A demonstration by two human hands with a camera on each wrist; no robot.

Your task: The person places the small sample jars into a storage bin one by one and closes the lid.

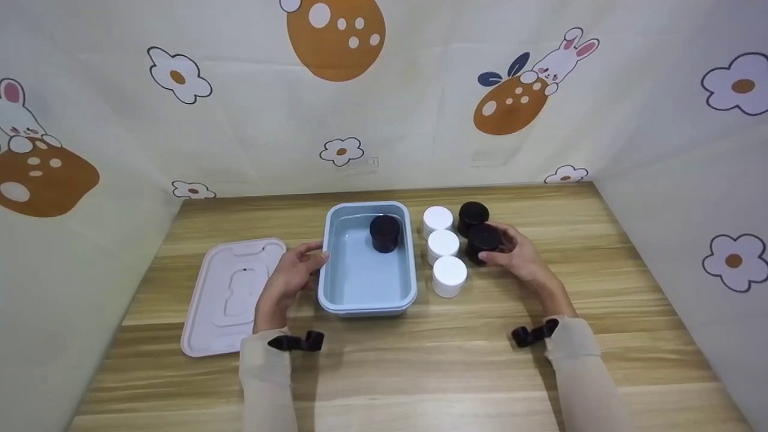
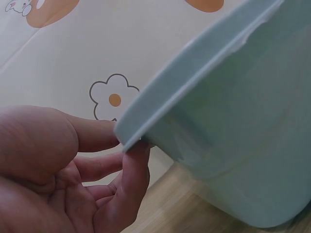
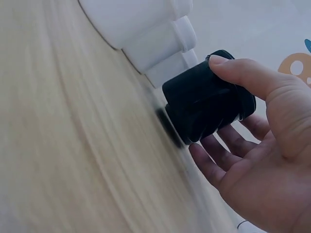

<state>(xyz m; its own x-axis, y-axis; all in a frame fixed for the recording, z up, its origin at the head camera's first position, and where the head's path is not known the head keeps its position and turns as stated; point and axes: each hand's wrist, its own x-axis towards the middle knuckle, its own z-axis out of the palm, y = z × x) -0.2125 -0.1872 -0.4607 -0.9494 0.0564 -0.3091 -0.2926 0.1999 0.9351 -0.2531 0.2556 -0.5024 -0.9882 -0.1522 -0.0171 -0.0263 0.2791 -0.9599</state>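
Observation:
A light blue plastic bin (image 1: 367, 282) stands mid-table, with one black jar (image 1: 384, 234) inside near its far right. My left hand (image 1: 294, 273) is at the bin's left side; in the left wrist view the thumb and curled fingers (image 2: 136, 177) pinch its rim (image 2: 160, 104). To the right of the bin, my right hand (image 1: 517, 255) holds a black lidded jar (image 1: 482, 240) between thumb and fingers. The right wrist view shows this jar (image 3: 194, 90) at or just above the tabletop; a gap is hard to judge. Another black jar (image 1: 473, 215) stands just behind it.
Three white lidded jars, the near one (image 1: 449, 275), the middle one (image 1: 443, 246) and the far one (image 1: 438, 221), form a row between bin and right hand. A pale flat lid (image 1: 207, 300) lies left of the bin. Patterned cloth (image 1: 414, 102) borders the wooden table (image 1: 420, 372).

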